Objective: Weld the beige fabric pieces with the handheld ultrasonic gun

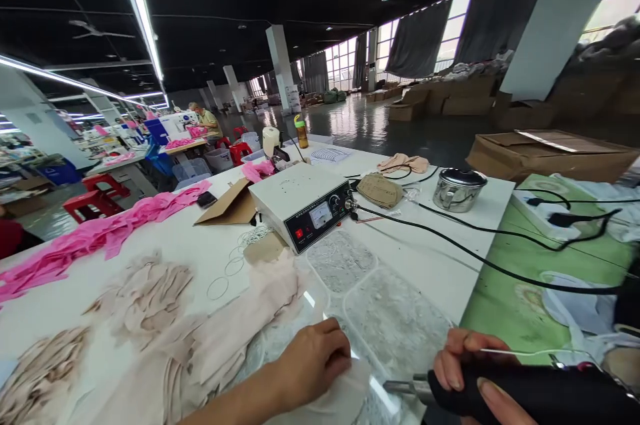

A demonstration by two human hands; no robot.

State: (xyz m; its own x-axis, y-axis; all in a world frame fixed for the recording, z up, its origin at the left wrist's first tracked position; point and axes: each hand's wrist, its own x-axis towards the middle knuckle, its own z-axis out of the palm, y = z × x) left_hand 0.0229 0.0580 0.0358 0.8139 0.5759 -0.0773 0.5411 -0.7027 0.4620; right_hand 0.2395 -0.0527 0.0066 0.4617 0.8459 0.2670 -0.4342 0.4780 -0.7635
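Note:
My left hand is closed, its fingers bent down at the edge of a pale, thin piece of fabric on the clear-covered tabletop. In my right hand is a black handpiece with a metal tip, fingers wrapped round its body. The tip points left toward the pale fabric, a short way from my left hand; whether it touches the surface I cannot tell. A thin white wire runs above the handpiece. Beige fabric strips lie in a long heap beside my left forearm.
A white control box with a meter stands ahead, a black cable running from its front to the right. Beyond are a lidded metal mug, a khaki pouch and a bottle. Pink fabric lines the left edge.

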